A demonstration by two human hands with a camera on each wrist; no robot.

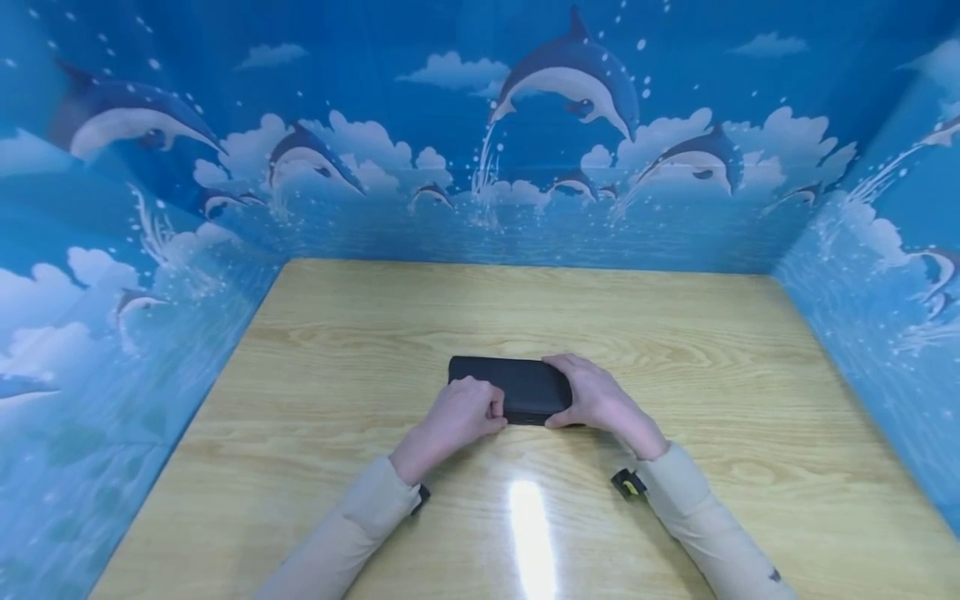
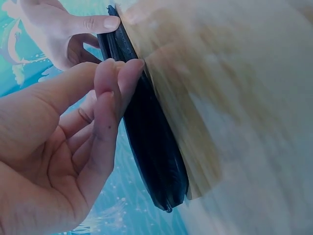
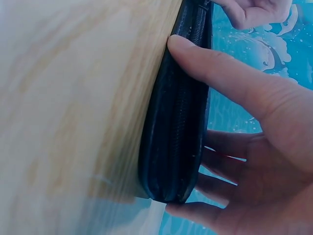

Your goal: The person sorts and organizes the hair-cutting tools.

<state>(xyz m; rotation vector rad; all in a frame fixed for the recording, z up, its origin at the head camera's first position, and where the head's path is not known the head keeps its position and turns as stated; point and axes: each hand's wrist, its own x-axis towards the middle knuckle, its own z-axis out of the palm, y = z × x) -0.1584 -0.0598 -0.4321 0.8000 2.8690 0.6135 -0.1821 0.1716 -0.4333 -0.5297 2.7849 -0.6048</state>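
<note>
A black long zip wallet point(image 1: 525, 383) lies on the table, its zipper edge toward the person. My left hand point(image 1: 461, 412) is at that front edge, left of the middle, with thumb and fingertips pinched together at the zipper pull, which the fingers mostly hide in the left wrist view. The right hand point(image 1: 596, 396) grips the wallet's right end, thumb along the front edge and fingers over the far side. Along the near side, the right wrist view shows the zipper teeth point(image 3: 181, 117) running under the right thumb, with the left fingers point(image 3: 254, 12) close beyond.
The wood-grain table point(image 1: 360, 325) extends around the wallet on all sides. Blue dolphin-print curtains point(image 1: 450, 167) enclose the back and both sides. A dark strap device point(image 1: 628, 483) sits by the right sleeve cuff, and bright glare point(image 1: 531, 533) lies on the table's near part.
</note>
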